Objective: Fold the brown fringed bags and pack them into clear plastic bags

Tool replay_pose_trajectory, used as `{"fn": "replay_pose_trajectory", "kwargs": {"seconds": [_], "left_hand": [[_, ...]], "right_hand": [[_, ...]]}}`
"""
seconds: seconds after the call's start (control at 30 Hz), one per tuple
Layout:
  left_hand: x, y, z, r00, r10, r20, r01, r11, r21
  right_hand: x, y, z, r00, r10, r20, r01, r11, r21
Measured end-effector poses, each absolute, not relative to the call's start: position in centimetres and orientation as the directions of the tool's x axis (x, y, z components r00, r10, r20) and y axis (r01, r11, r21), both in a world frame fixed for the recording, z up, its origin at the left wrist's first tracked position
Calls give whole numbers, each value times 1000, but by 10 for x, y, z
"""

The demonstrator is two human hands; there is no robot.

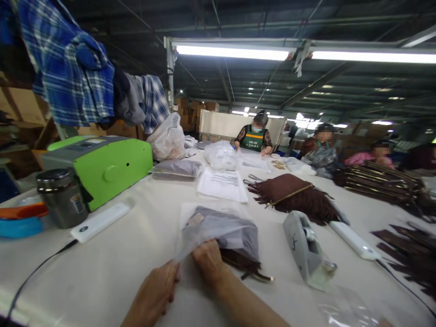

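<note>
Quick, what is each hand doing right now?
Left hand: closed, pinching the plastic bag at its edge.
Right hand: closed, gripping the plastic bag too.

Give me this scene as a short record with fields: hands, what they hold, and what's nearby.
Left hand: pinches the near edge of the clear plastic bag
Right hand: grips the bag's mouth
In the bag: dark brown item, a strap end sticking out
Right of bag: grey tape dispenser, fringed brown bag
Left side: green machine, steel mug, white flat device
Far end: co-worker in a green vest at the table
</note>
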State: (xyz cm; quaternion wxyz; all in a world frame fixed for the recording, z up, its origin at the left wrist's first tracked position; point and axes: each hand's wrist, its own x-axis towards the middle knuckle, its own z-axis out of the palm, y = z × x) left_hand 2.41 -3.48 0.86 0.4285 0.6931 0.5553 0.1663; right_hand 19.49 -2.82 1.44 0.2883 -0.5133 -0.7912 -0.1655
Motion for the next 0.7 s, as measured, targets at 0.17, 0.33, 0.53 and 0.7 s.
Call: {"fn": "replay_pose_trajectory", "kwargs": {"seconds": [0.17,0.33,0.53,0.7], "left_hand": [[17,-47,28,433,900,-53,735,-319,598],[79,-71,20,800,518,303,329,-801,499],[167,-51,-10,871,163,463,165,-986,37],[206,-42,-9,871,148,468,175,-984,-15]], "right_hand": [[209,-68,16,-242,691,681,897,427,-114],[278,-131,23,68,717,694,893,266,-362],[354,-142,13,382,853,355,669,10,-743],[361,-135,8,471,845,253,514,-30,-857]]}}
